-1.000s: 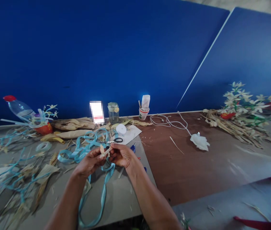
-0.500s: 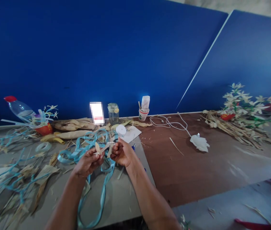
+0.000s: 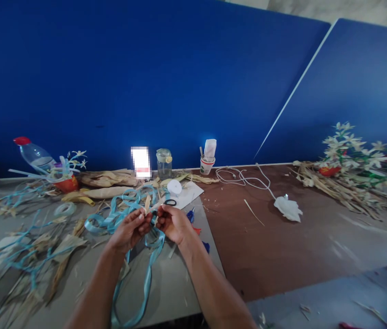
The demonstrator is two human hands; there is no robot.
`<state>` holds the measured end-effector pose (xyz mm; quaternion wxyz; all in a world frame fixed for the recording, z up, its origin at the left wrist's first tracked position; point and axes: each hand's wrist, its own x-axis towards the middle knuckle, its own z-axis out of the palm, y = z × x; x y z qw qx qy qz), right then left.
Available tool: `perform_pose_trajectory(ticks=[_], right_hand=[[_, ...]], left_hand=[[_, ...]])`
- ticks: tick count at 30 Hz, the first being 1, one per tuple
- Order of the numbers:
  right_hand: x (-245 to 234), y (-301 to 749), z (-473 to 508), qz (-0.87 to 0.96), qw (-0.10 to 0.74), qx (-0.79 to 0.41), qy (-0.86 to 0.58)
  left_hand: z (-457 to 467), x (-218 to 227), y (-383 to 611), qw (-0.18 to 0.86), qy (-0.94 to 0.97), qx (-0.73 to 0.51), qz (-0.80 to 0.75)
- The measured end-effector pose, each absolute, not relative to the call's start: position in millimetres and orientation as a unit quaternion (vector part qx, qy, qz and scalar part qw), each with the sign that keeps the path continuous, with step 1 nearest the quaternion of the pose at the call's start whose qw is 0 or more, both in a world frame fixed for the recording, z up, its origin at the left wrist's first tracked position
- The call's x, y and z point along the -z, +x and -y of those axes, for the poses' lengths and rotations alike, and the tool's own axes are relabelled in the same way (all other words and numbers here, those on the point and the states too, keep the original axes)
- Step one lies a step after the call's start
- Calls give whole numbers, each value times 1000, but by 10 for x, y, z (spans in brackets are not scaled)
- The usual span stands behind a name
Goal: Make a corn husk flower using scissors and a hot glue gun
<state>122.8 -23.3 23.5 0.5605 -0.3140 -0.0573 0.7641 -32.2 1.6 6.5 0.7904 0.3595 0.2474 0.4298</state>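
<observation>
My left hand is closed in a pinch on a small pale corn-husk flower piece, its petal pointing up. Close beside it, my right hand pinches the end of a pale husk strip that runs across to the flower piece. A dark object shows between the hands, too small to make out. Just beyond my right thumb is a black ring, perhaps a scissors handle. Loops of light-blue ribbon lie under and around the hands, one length trailing toward the table's front edge.
A white roll rests on paper behind the hands. Along the blue partition stand a glass jar, a paper cup and a bright screen. Husk flowers and a white cable are right; blue-wrapped stems lie left.
My hands have come closer together, and the husk strip now spans between them. The black ring shows more clearly beyond my right hand. The view has shifted slightly.
</observation>
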Motion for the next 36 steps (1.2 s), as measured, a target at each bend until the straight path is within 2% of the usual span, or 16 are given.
perform_pose_trajectory(ticks=[7,20,36], right_hand=[[-233,1158,260,163,576,-731,-327],[-155,1000,271,299,632,-568,-434],[-155,1000,274,292,632,-596,-400]], left_hand=[[-10,-101,-283,779,355,-437,-275],[-15,-57,-245,776,392,-417,-265],[-3,-27,-231,772,386,-425,-272]])
